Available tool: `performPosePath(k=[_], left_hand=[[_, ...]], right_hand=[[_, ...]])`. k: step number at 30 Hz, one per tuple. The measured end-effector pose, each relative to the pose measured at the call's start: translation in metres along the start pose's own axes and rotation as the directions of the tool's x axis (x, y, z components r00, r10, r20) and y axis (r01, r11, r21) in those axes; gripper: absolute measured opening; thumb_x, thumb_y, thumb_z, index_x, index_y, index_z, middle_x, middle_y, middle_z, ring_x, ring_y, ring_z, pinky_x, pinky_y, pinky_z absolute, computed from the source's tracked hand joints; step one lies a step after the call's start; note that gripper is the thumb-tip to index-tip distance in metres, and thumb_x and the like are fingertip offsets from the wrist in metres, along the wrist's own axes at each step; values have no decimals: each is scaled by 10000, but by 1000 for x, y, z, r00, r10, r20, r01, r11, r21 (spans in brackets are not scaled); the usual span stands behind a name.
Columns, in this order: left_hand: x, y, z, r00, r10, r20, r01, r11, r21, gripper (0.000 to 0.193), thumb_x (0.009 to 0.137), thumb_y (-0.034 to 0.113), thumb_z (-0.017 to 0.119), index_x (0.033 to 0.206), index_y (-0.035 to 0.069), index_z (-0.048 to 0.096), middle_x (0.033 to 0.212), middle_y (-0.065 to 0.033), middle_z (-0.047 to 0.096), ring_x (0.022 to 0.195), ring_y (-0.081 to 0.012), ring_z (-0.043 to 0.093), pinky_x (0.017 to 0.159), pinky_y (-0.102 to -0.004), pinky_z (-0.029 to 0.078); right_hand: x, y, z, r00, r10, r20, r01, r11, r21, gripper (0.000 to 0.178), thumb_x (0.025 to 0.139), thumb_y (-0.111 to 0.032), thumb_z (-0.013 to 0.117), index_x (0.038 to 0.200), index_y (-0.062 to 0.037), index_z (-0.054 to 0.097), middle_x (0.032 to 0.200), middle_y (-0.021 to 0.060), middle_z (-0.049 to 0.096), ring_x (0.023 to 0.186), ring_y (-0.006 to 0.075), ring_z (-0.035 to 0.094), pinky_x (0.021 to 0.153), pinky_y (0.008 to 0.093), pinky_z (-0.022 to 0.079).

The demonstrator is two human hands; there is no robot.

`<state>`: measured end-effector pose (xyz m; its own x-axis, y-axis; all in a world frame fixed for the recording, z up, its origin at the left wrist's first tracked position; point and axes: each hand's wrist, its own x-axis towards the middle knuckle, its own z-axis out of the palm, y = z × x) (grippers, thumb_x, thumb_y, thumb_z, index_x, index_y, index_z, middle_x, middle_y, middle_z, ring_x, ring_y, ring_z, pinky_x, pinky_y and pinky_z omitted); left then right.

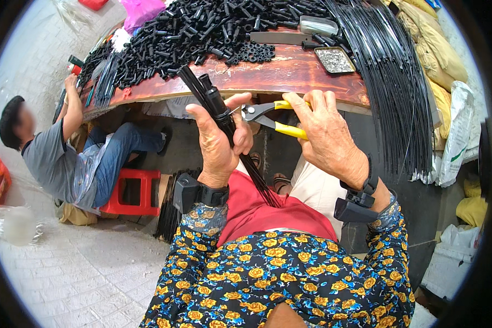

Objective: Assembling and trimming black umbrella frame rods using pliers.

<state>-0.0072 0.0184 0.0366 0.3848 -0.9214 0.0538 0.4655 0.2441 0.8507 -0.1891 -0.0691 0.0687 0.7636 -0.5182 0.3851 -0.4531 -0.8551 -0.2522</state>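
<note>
A bundle of thin black rods [234, 128] with a black tubular fitting among them lies across my left hand [216, 139]. The thumb is spread, while the other fingers curl around the bundle, which slants down toward my lap. My right hand [328, 128] grips yellow-handled pliers [268, 116]. The pliers' jaws are at a light-coloured tie or wire around the bundle, beside the left fingers. Whether the jaws are closed on it is too small to tell.
Black tubular parts [186, 38] are heaped on the reddish wooden table [290, 74]. Long black rods [382, 76] hang over its right edge, near a tray of small metal pieces [334, 59]. At left, another person [60, 158] sits on a red stool [131, 191]. Sacks [440, 54] line the right.
</note>
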Motion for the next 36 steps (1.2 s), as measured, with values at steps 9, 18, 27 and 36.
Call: performPosePath(k=[9,18,27,36], left_hand=[[-4,1,4,999,-31,-8,31,999,-12,970,789,833,250,1185,9,574,449,38,362,354,-83,288,370,-247,269],[2,2,3,998,-53,32,53,998,-17,964,792,835,245,1154,3,569,451,42,360,341,-85,297,359,-250,263],[0,2,4,996,-60,59,62,997,-34,971,801,829,235,1156,-14,561,443,38,360,332,-85,289,356,-249,262],[-2,-3,5,999,-30,-28,31,999,29,962,806,821,249,1142,-22,567,441,37,369,342,-83,289,367,-249,266]], right_hand=[[2,-6,5,991,-80,-106,70,993,-98,686,666,52,606,1327,-16,434,1087,199,462,1004,366,441,891,423,438],[7,-1,6,984,-106,-147,84,986,-145,671,676,54,607,1322,-20,439,1103,182,469,1001,354,453,894,418,438],[10,8,6,974,-140,-176,105,975,-193,481,700,26,596,1169,12,487,995,156,495,923,317,486,761,367,492],[-1,1,7,988,-51,-149,19,978,-207,399,682,26,608,1068,29,507,902,157,471,851,305,495,682,352,498]])
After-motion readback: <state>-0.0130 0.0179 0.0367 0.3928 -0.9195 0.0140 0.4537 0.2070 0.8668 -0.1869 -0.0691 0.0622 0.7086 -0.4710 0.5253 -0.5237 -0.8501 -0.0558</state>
